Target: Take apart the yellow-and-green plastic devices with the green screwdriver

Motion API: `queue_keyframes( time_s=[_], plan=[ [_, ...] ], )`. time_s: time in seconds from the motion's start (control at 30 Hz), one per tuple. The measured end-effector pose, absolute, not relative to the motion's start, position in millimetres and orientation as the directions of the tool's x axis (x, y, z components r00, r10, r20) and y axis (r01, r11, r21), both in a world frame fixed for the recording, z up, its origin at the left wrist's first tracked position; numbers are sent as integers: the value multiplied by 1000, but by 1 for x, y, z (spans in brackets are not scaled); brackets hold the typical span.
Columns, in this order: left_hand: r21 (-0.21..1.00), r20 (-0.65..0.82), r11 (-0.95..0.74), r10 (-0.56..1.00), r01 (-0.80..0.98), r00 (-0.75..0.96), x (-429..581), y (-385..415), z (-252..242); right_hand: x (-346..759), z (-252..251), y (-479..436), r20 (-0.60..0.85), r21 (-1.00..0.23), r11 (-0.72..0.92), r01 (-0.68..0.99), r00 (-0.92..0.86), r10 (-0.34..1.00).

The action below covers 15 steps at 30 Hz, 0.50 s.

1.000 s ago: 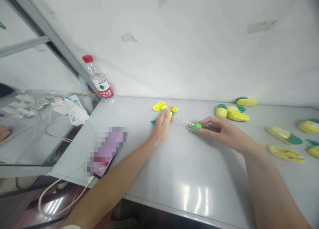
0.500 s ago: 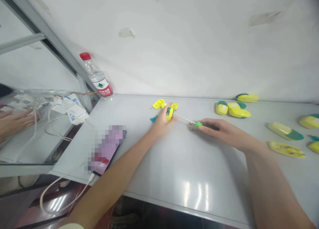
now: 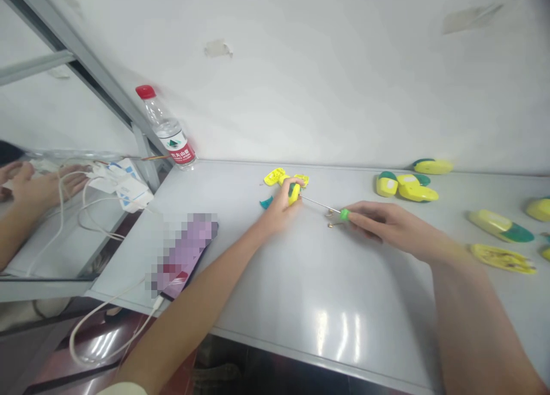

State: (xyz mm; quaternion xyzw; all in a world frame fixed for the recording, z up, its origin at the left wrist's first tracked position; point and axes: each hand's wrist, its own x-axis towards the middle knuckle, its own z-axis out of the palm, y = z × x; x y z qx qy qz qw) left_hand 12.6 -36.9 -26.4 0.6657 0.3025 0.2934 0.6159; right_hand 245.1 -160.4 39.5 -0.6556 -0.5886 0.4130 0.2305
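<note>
My left hand (image 3: 283, 207) is closed around a yellow and green plastic casing (image 3: 294, 194) above the table. With its fingertips, my right hand (image 3: 378, 220) grips the green handle of a screwdriver (image 3: 321, 204). The thin metal shaft points left, and its tip meets the side of the casing. Behind my left hand lies an opened yellow shell (image 3: 274, 176), and a teal plastic piece (image 3: 266, 202) is beside the hand. Several small metal parts (image 3: 330, 225) lie on the table under the screwdriver handle.
Yellow and green casings (image 3: 416, 192) and an opened yellow half (image 3: 502, 259) lie at the right. A phone (image 3: 189, 254) on a white cable and a water bottle (image 3: 174, 137) stand left. Beyond the frame, another person's hands (image 3: 47, 188) are near a power strip (image 3: 129, 186).
My view has shifted slightly. Both hands keep their grip, with the screwdriver tip still at the casing. At the far left, the other person's hands have moved further into view.
</note>
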Motion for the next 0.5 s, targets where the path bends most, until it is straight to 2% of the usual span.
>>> queue_keyframes(
  time_s=[0.13,0.3,0.43,0.5],
  plan=[
    [998,11,-44,767,35,642,12,-37,-25,245,36,-159,-143,-791,-140,595,42,989],
    [999,-4,-29,771,42,637,13,-35,-24,246,36,-160,-248,-763,-159,627,-56,967],
    [1000,4,-22,758,19,653,13,-34,-25,245,37,-159,-124,-764,-145,629,78,989],
    [999,-2,-23,764,32,645,12,-34,-25,244,37,-158,-123,-747,-121,654,42,991]
  ],
)
